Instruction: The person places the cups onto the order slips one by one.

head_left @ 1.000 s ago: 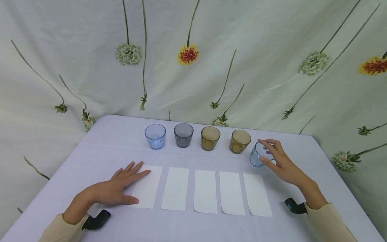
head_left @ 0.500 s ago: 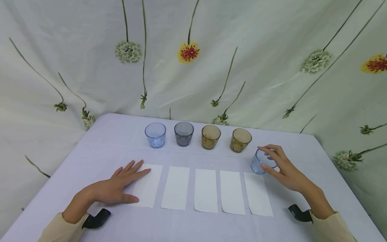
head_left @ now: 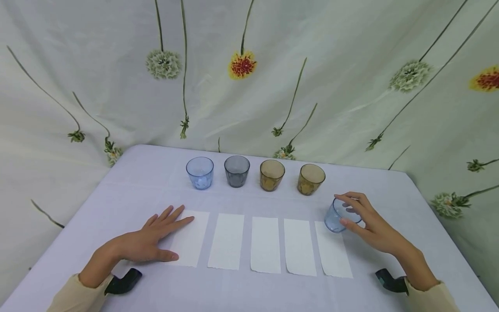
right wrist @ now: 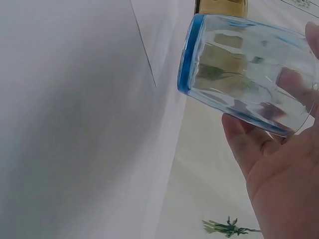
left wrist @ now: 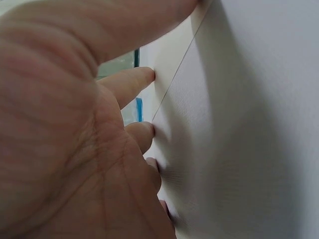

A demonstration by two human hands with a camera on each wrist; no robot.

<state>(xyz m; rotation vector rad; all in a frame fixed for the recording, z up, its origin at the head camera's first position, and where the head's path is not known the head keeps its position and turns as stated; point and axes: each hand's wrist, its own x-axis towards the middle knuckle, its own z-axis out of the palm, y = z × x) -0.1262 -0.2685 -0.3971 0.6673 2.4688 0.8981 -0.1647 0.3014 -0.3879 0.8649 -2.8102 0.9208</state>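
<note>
A clear blue glass (head_left: 336,218) stands over the far end of the rightmost white paper slip (head_left: 333,255). My right hand (head_left: 376,229) grips it near the rim, thumb on the near side and fingers on the far side. The right wrist view shows this glass (right wrist: 244,74) from the side, its thick blue base close to the tablecloth. At the left, my left hand (head_left: 150,240) rests with spread fingers, the fingertips and thumb on the leftmost paper slip (head_left: 192,238). Seen from its wrist, the left palm (left wrist: 99,159) faces the table and holds nothing.
Along the back stand another blue glass (head_left: 200,174), a grey glass (head_left: 237,172) and two brown glasses, one (head_left: 272,175) left of the other (head_left: 310,180). More paper slips, such as the middle one (head_left: 265,245), lie in a row. A flowered cloth (head_left: 351,86) hangs behind.
My right hand has brought the blue glass toward me and slightly right, from beside the brown glass to the rightmost slip's far end. My left hand has stayed in place.
</note>
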